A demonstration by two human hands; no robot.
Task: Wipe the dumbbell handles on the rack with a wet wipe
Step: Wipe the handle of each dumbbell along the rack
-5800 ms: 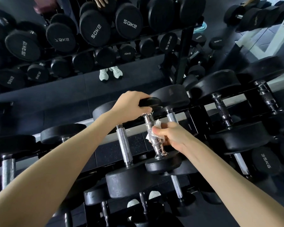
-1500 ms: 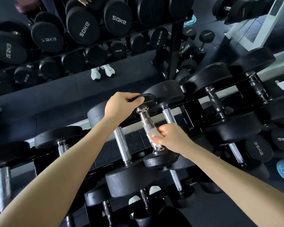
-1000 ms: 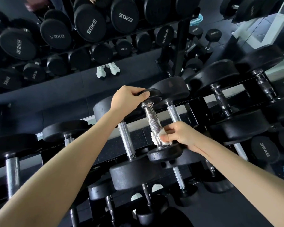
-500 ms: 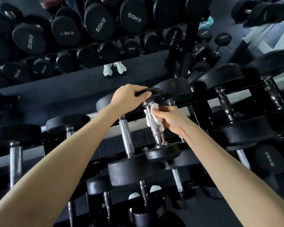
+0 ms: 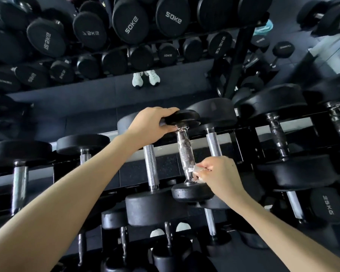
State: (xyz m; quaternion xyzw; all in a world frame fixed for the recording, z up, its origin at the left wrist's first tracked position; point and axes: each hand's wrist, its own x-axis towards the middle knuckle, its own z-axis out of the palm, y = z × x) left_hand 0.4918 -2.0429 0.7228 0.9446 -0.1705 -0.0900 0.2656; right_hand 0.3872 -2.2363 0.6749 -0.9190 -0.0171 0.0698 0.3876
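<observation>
1. The head-worn view looked down on a black metal dumbbell rack (image 5: pixel 243 138) that filled the middle and lower frame. Its rows of black round-headed dumbbells lay with their chrome bars pointing away from the viewer.
2. Near the centre of the frame, a small black dumbbell (image 5: pixel 185 154) was raised above the larger ones. Its far head (image 5: pixel 182 117) sat higher in the frame than its near head (image 5: pixel 191 191).
3. The left hand (image 5: pixel 151 122), just above centre, reached in on a bare forearm from the lower left. Its fingers curled over the top of the far head and its thumb pressed in beneath, clasping that head.
4. The right hand (image 5: pixel 218 175), right of centre, came in on a bare forearm from the lower right. Its fingers were bent and pinched a crumpled white wet wipe (image 5: pixel 195 169).
5. The wipe was pressed against the lower end of the knurled chrome handle (image 5: pixel 183 142), just above the near head. The upper part of the handle was bare and shiny.
6. A larger dumbbell's straight chrome bar (image 5: pixel 151 167) lay just left of it. Another bar (image 5: pixel 213 142) lay just right, partly behind the right hand.
7. Across the upper frame sat large black dumbbell heads (image 5: pixel 169 18) with pale weight markings. A pair of white trainers (image 5: pixel 145 78) stood on dark floor at upper centre.
</observation>
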